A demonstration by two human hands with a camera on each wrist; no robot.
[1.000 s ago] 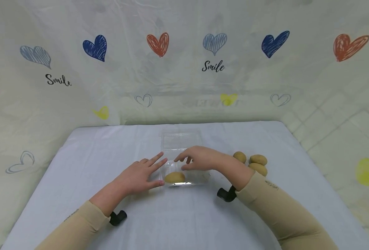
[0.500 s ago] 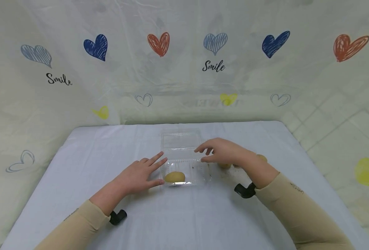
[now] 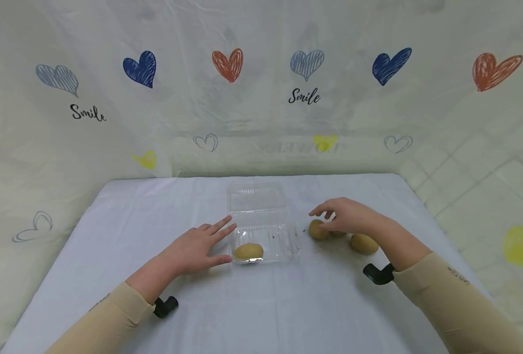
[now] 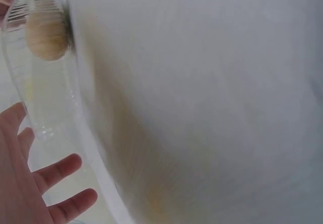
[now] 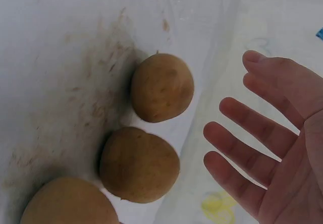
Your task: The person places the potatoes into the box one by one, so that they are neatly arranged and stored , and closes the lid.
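Note:
A clear plastic clamshell box lies with its lid folded back on the table. One potato sits in its front left part, seen through the wall in the left wrist view. My left hand is spread, fingertips right at the box's left edge. Over a group of potatoes on the right, my right hand hovers with relaxed, parted fingers and nothing in them. The nearest potato is beside its thumb; another lies under the wrist. A third, partly hidden by the hand in the head view, shows between these two.
Brown dirt crumbs mark the white tablecloth around the loose potatoes. Behind the table hangs a pale curtain printed with hearts. Each wrist carries a small black camera mount.
My right hand has moved right, from over the box to over the loose potatoes. My left hand and the potato in the box have stayed in place.

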